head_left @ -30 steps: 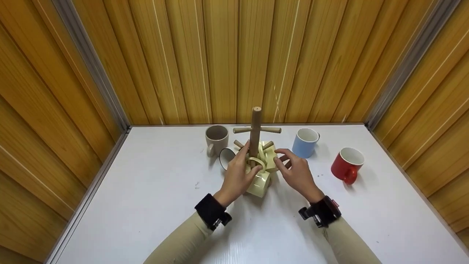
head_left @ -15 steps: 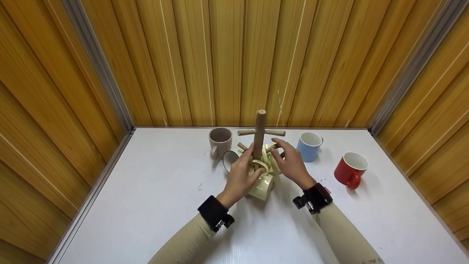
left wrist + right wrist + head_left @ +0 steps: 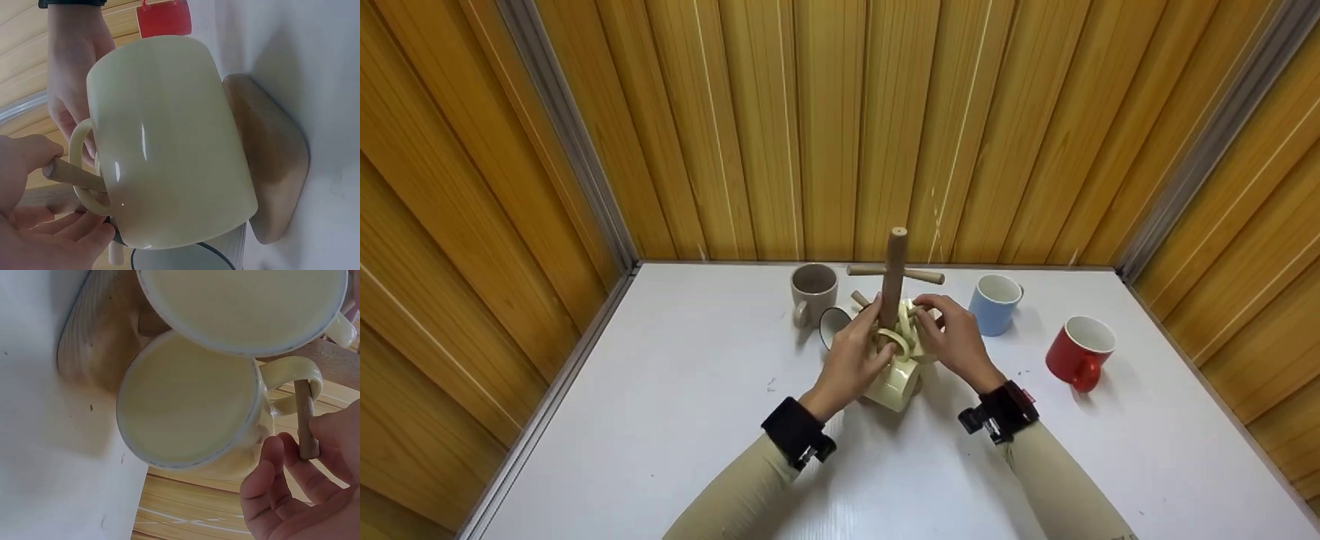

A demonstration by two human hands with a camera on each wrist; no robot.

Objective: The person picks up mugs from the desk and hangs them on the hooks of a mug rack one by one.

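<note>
A wooden mug tree [image 3: 894, 277] stands upright mid-table. My left hand [image 3: 847, 367] grips it low on the post; in the left wrist view the thumb touches a peg tip [image 3: 56, 169] and the fingers lie behind the post. On that peg hangs a cream mug [image 3: 169, 140] by its handle. A second cream mug [image 3: 185, 399] hangs tilted from the right-hand peg [image 3: 305, 419]. The end of this peg is pinched by my right hand [image 3: 960, 341], thumb on one side and fingers on the other. A dark-rimmed mug [image 3: 832, 326] lies sideways left of the post, partly hidden.
Behind on the left stands a taupe mug [image 3: 814, 292]. To the right are a light blue mug [image 3: 994, 307] and a red mug [image 3: 1080, 352], both upright. The white table [image 3: 697, 375] meets wood-patterned walls [image 3: 825, 127] at the back.
My right hand has shifted left from the second cream mug's side onto its peg. The left hand keeps its hold. The tree's upper pegs look slightly turned, and the head view has shifted a little.
</note>
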